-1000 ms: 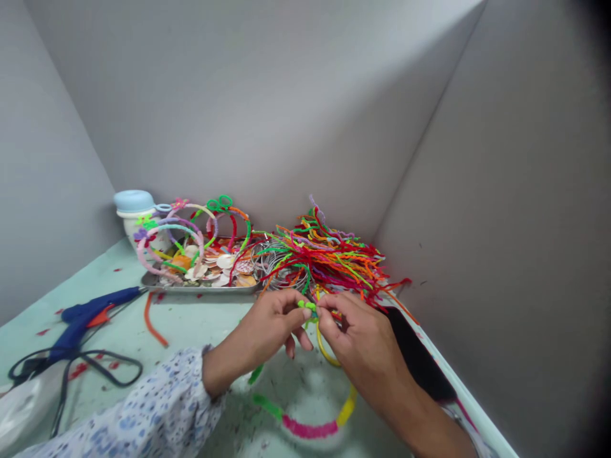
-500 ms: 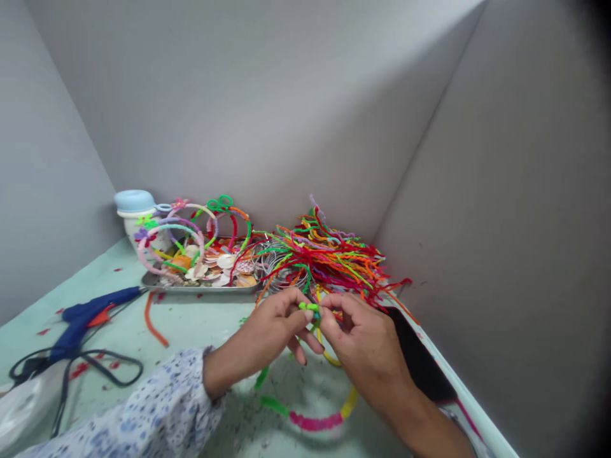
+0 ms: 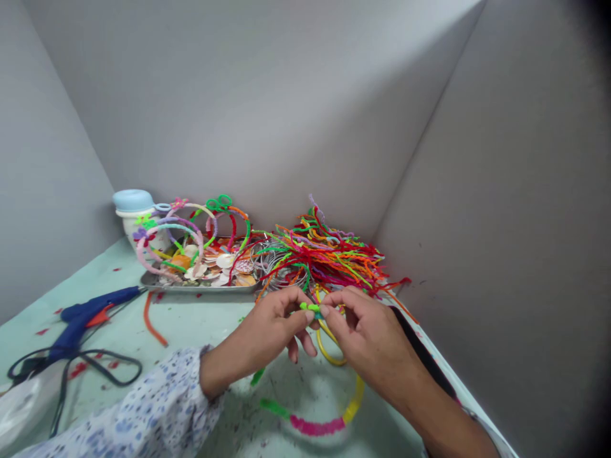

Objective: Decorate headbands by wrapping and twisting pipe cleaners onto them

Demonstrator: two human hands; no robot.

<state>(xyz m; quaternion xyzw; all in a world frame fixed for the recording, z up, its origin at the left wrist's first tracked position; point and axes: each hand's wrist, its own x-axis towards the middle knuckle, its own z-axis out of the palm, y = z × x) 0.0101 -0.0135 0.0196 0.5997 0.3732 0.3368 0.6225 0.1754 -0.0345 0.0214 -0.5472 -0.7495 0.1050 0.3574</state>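
Observation:
Both my hands meet at the centre over the table, pinching a short bright green pipe cleaner piece (image 3: 310,307) with a bit of teal beneath it. My left hand (image 3: 277,324) grips its left end between thumb and forefinger, the other fingers loosely curled. At its right end, my right hand (image 3: 363,324) pinches with thumb and forefinger. Under the hands, a headband wrapped in green, pink and yellow pipe cleaner (image 3: 317,425) curves across the table; the hands hide part of it. A yellow loop (image 3: 329,356) shows between the hands.
Behind lie a heap of coloured pipe cleaners (image 3: 338,257) and a metal tray (image 3: 200,289) of shells, with finished headbands (image 3: 200,245) standing in it. A blue glue gun (image 3: 90,315) with a black cord, an orange pipe cleaner (image 3: 151,324) and a white jar with blue lid (image 3: 133,210) are left.
My right hand and forearm have shifted slightly right, covering more of the black object beside them. My left hand's lower fingers have drawn up a little. Both still pinch the green piece.

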